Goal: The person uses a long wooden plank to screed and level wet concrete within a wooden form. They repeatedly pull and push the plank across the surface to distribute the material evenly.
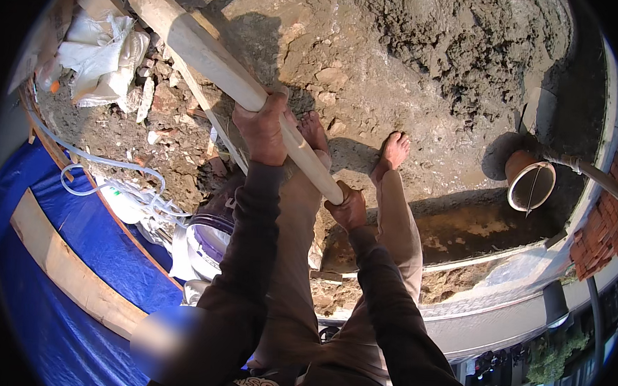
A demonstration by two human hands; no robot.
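A thick, pale wooden pole [211, 62] slants from the upper left down to the middle of the head view. My left hand [262, 129] is wrapped round it partway along. At the near end, my right hand [349, 208] grips the pole's tip, so that end is partly hidden by the fingers. The far end runs out toward the top left, where I cannot make out what it rests on. Below both hands are my bare feet, on wet, muddy ground [353, 143]. A thin wooden strip [202, 103] lies beside the pole.
Wet mortar-like mud [470, 55] is heaped at the upper right. A clay-coloured bucket [513, 169] stands near a long-handled tool [600, 179]. On the left are a white sack [96, 52], rubble [167, 102], a hose [115, 160], a dark bucket [213, 219] and blue tarp [77, 212].
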